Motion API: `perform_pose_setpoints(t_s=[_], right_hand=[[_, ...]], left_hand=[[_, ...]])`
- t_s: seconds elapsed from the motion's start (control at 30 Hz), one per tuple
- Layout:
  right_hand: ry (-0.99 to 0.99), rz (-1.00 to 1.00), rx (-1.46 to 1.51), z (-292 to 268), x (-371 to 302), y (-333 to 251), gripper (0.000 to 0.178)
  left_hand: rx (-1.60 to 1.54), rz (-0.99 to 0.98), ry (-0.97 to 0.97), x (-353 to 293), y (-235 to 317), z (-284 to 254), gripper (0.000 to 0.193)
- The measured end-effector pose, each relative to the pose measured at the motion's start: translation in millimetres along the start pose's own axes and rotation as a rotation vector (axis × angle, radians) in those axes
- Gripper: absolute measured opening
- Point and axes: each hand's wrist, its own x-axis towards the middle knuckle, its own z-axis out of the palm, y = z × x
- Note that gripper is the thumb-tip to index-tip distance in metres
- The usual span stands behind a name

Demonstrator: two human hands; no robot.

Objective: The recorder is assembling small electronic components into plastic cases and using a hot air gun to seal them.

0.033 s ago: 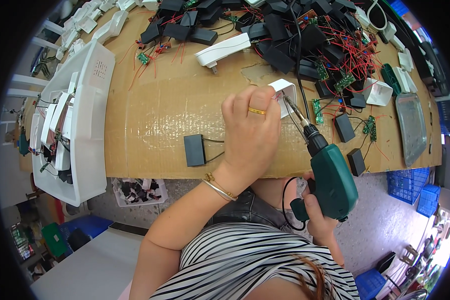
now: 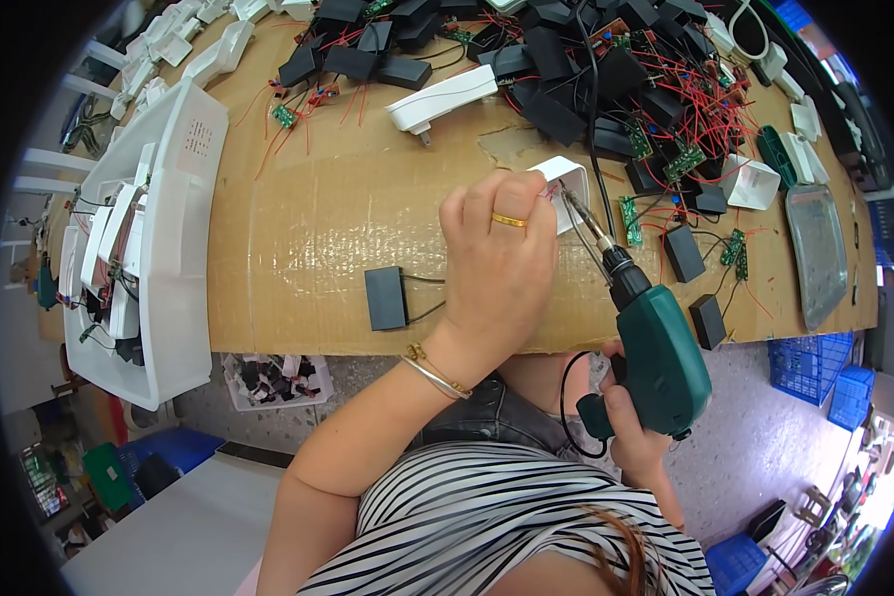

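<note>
My left hand (image 2: 502, 258) is closed on a small white plastic housing (image 2: 577, 177), its open side turned toward the right. Thin red wire shows inside beside my fingertips. My right hand (image 2: 634, 432) grips the handle of a green soldering gun (image 2: 663, 353). The gun's metal tip (image 2: 578, 207) points up and left into the housing, and a thin tube runs alongside it. Whether the tip touches anything inside is too small to tell. To the left of my left hand lies a black box (image 2: 386, 298); its two dark leads run under the hand.
Black boxes, red wires and green circuit boards (image 2: 683, 159) are heaped at the back. A white adapter case (image 2: 445, 97) lies before the heap. A white bin (image 2: 184, 238) of assembled parts stands left. At right are a white shell (image 2: 750, 183) and grey tray (image 2: 816, 256). A black cord (image 2: 593, 109) crosses the heap.
</note>
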Motion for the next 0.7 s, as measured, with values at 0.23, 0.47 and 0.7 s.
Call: perform_pose_setpoints(t_s=[0.23,0.47,0.7], right_hand=[[-0.027,-0.04,-0.087,-1.7,-0.4,3.4,0.041],[-0.038,-0.066,-0.113,-3.0,0.9,2.4,0.041],[-0.052,-0.02,-0.07,-2.2,1.1,-0.1,0.041]], left_hand=[[-0.001,-0.015,0.026,2.1,1.6,0.4,0.019],[0.017,-0.002,0.019,2.6,1.6,2.0,0.02],[0.016,-0.024,0.028,2.9,1.6,2.9,0.019]])
